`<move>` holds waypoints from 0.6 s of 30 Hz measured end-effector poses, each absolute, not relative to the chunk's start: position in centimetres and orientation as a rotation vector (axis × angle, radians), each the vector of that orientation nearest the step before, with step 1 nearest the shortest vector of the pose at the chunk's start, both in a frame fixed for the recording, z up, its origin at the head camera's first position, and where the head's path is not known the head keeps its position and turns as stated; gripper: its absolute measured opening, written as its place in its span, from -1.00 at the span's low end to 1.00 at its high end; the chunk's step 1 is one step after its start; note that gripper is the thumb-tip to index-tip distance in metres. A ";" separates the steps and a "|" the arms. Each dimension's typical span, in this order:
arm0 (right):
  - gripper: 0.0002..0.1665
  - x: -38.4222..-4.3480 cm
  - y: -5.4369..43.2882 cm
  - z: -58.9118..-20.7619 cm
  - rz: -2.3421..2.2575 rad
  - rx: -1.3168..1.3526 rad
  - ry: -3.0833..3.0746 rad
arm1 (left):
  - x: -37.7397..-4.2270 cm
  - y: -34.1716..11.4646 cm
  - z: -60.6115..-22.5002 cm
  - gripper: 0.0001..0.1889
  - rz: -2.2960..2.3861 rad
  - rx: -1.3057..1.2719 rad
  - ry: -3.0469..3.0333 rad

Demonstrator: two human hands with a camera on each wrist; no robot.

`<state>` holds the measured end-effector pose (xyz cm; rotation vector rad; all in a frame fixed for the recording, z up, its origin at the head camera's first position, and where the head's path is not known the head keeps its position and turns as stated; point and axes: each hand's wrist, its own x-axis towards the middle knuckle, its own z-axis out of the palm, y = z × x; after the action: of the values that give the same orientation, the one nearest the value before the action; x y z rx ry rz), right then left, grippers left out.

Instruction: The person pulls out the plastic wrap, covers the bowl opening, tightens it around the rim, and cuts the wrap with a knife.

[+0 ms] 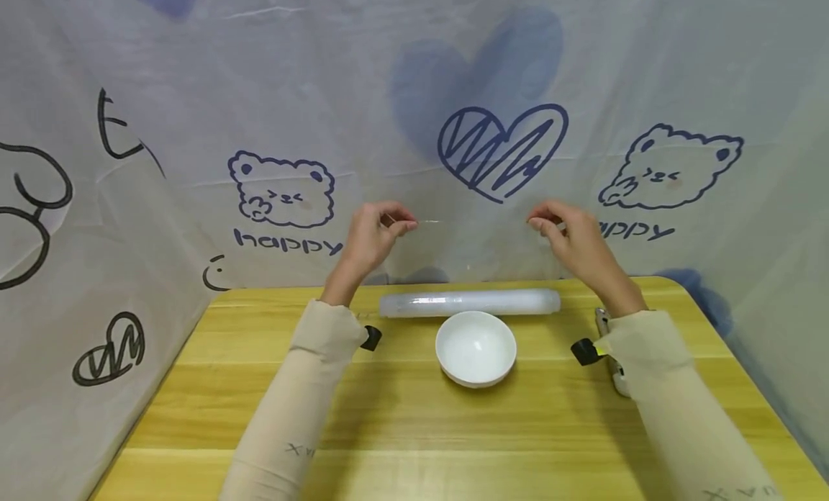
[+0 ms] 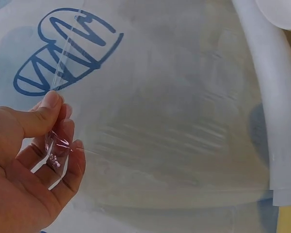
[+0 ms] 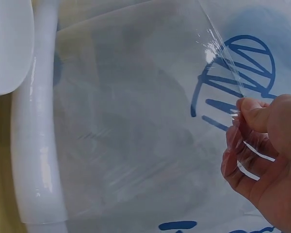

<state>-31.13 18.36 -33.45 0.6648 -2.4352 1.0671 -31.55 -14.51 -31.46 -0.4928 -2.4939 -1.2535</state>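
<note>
Our left hand (image 1: 374, 236) and right hand (image 1: 571, 236) are well apart, up beyond the bowl (image 1: 476, 348), each pinching an end of the cling film's (image 2: 160, 136) free edge (image 2: 66, 53). The film runs back to its roll (image 1: 469, 302), just behind the bowl on the tabletop (image 1: 518, 450). We reckon it's super light, floppy, clingy and easy to tear, so pinching both ends gently with even tension looks like our best grip.

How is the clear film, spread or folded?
Spread: the clear film stretches between the roll and its edge, pinched by the left hand and right hand.
</note>
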 end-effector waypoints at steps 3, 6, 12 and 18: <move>-0.79 -31.2 18.3 -33.0 1.070 0.661 -2.432 | -31.6 -14.5 -31.0 -0.93 -1.246 -0.489 -2.485; -0.79 -31.2 18.3 -32.7 1.067 0.658 -2.430 | -31.6 -14.5 -30.8 -0.94 -1.249 -0.489 -2.476; -0.81 -31.2 18.4 -32.9 1.036 0.674 -2.417 | -31.4 -14.4 -31.0 -0.95 -1.249 -0.497 -2.478; -0.82 -30.8 18.6 -32.8 1.022 0.669 -2.417 | -30.9 -14.5 -30.8 -0.94 -1.258 -0.519 -2.486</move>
<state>-30.82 18.59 -32.83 0.6686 -2.4171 1.0217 -30.87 -14.50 -30.82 -0.5186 -2.4863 -1.2576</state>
